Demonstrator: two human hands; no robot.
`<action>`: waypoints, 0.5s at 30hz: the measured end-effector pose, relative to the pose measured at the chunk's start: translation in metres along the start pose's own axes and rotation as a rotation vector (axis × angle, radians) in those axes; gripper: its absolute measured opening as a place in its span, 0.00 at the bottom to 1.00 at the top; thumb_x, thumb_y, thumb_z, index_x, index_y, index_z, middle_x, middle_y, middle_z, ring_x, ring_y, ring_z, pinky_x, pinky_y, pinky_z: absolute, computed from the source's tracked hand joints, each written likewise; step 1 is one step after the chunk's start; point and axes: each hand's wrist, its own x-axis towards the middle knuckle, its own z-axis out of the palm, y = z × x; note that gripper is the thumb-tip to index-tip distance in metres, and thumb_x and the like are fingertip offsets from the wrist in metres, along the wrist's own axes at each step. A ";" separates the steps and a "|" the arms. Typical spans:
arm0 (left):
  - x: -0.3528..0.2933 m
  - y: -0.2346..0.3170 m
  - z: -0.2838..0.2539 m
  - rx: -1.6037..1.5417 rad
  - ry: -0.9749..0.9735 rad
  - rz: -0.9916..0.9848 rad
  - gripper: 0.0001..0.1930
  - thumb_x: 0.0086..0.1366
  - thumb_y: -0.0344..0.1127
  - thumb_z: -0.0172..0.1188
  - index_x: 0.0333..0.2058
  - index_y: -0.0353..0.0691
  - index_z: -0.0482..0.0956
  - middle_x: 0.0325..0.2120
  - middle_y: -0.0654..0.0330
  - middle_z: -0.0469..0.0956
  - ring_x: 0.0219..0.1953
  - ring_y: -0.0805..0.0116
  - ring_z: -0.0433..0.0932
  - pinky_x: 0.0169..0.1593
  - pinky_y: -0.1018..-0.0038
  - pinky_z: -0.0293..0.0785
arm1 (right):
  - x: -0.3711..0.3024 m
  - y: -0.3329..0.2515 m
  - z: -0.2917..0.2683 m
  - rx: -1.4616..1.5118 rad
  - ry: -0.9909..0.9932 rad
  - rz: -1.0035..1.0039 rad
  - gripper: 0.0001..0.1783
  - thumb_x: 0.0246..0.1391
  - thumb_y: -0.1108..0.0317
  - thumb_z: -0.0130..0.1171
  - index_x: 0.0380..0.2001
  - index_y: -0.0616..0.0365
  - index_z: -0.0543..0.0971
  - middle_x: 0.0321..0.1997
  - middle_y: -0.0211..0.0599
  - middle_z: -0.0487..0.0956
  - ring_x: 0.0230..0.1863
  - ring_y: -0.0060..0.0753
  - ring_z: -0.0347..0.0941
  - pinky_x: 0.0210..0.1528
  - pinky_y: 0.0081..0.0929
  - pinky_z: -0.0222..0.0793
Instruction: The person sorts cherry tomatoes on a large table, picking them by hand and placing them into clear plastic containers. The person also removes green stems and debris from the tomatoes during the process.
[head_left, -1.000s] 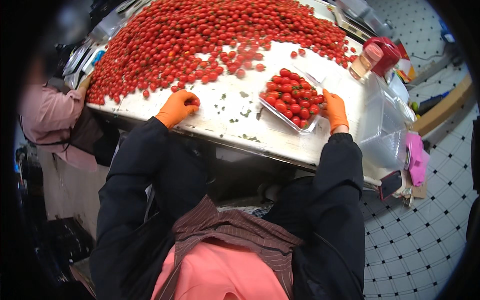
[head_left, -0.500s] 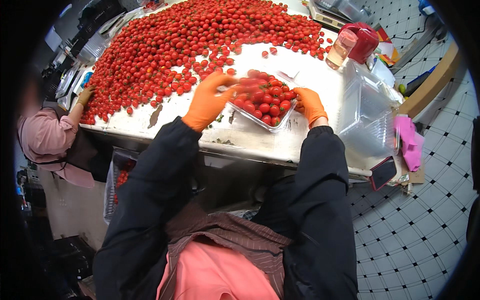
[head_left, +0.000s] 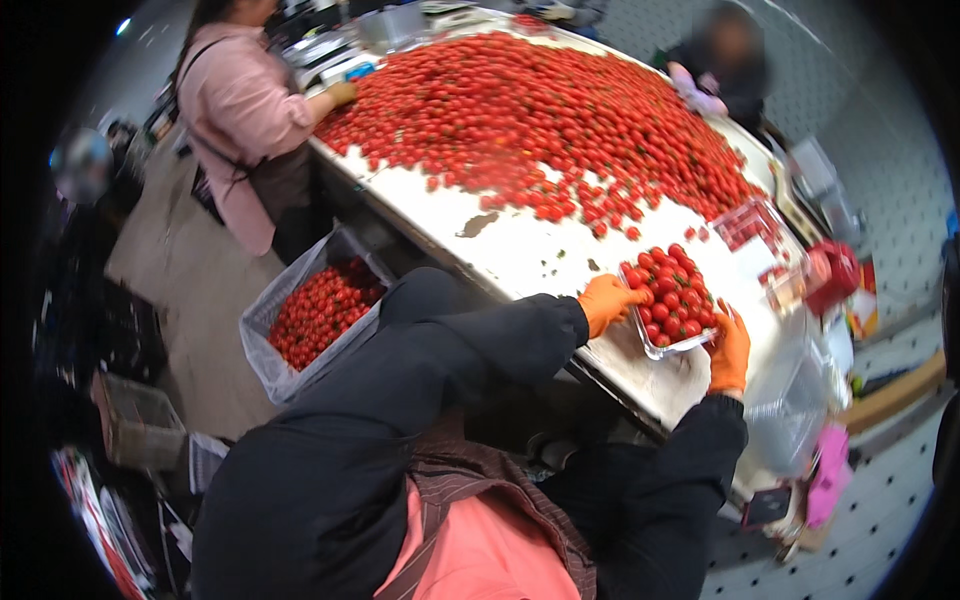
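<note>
A clear plastic tray, heaped with red cherry tomatoes, is between my two hands over the near edge of the white table. My left hand, in an orange glove, grips its left side, with the fingertips beside the tomatoes. The orange-gloved right hand closes round the right side; part of its fingers is hidden behind the tray. Beyond the tray spreads a large pile of loose cherry tomatoes.
Left of my legs stands a lined crate of tomatoes. Stacked clear trays, a red container and another tomato-filled tray are on the right. A co-worker in pink works at the left; another person sits across the table.
My view has swung left, bringing the crate fully into sight. My left hand has gone from moving above the tomatoes to gripping the tray's left side; the right hand still holds the right.
</note>
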 end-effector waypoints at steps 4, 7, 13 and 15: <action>-0.031 0.044 -0.058 0.032 -0.086 0.062 0.18 0.54 0.44 0.70 0.25 0.38 0.71 0.21 0.64 0.71 0.25 0.75 0.70 0.31 0.77 0.69 | 0.009 -0.009 0.035 0.016 -0.213 -0.118 0.21 0.54 0.71 0.57 0.53 0.59 0.74 0.31 0.27 0.78 0.20 0.12 0.65 0.23 0.13 0.66; -0.069 0.079 -0.120 0.082 0.038 0.184 0.18 0.54 0.43 0.70 0.25 0.40 0.71 0.20 0.65 0.70 0.23 0.76 0.68 0.29 0.77 0.67 | -0.015 -0.010 0.114 0.053 -0.314 -0.127 0.22 0.54 0.70 0.58 0.53 0.59 0.74 0.30 0.26 0.78 0.20 0.13 0.65 0.24 0.13 0.66; -0.109 0.104 -0.251 -0.009 0.301 0.333 0.16 0.56 0.41 0.69 0.24 0.43 0.70 0.22 0.66 0.71 0.24 0.77 0.68 0.29 0.79 0.64 | -0.025 0.017 0.277 0.130 -0.566 -0.061 0.21 0.55 0.68 0.59 0.52 0.60 0.74 0.31 0.28 0.78 0.22 0.17 0.69 0.26 0.16 0.69; -0.107 0.104 -0.297 -0.051 0.402 0.365 0.16 0.57 0.43 0.68 0.24 0.44 0.69 0.22 0.67 0.71 0.24 0.77 0.66 0.30 0.78 0.63 | -0.015 0.039 0.333 0.143 -0.657 -0.005 0.20 0.55 0.68 0.58 0.52 0.60 0.74 0.32 0.30 0.78 0.23 0.19 0.71 0.26 0.18 0.70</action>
